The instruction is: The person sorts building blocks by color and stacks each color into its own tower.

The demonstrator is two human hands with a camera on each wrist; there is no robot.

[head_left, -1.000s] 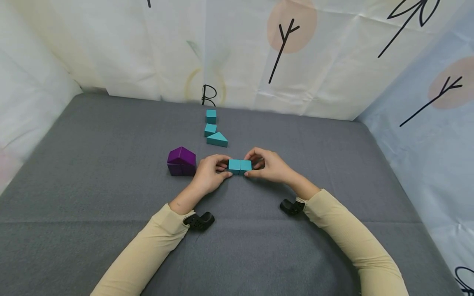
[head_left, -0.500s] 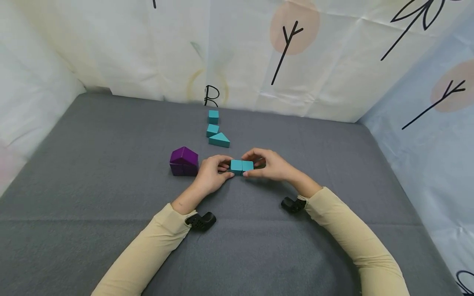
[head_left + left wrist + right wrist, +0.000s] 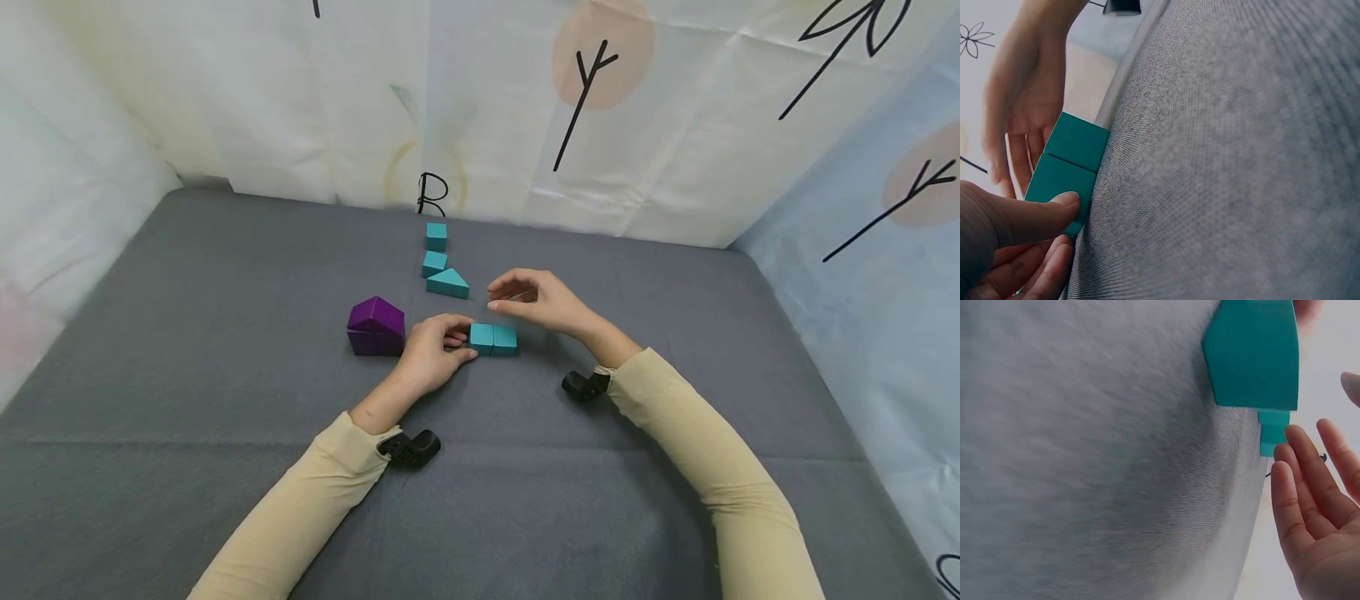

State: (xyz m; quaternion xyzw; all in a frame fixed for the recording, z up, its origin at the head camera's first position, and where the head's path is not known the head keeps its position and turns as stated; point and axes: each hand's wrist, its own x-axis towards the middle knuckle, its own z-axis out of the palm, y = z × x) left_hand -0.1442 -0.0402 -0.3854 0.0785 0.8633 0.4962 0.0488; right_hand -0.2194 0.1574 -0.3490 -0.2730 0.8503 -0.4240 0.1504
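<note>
I see the left hand (image 3: 431, 354) pinching one of two touching blocks (image 3: 496, 339), well in from the tabletop's (image 3: 540, 500) far edge, some fingertips hidden; the right hand (image 3: 545, 303) hovers, thumb and fingers apart.

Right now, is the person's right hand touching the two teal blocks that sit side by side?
No, the head view shows a gap between the right hand and the pair of teal blocks.
</note>
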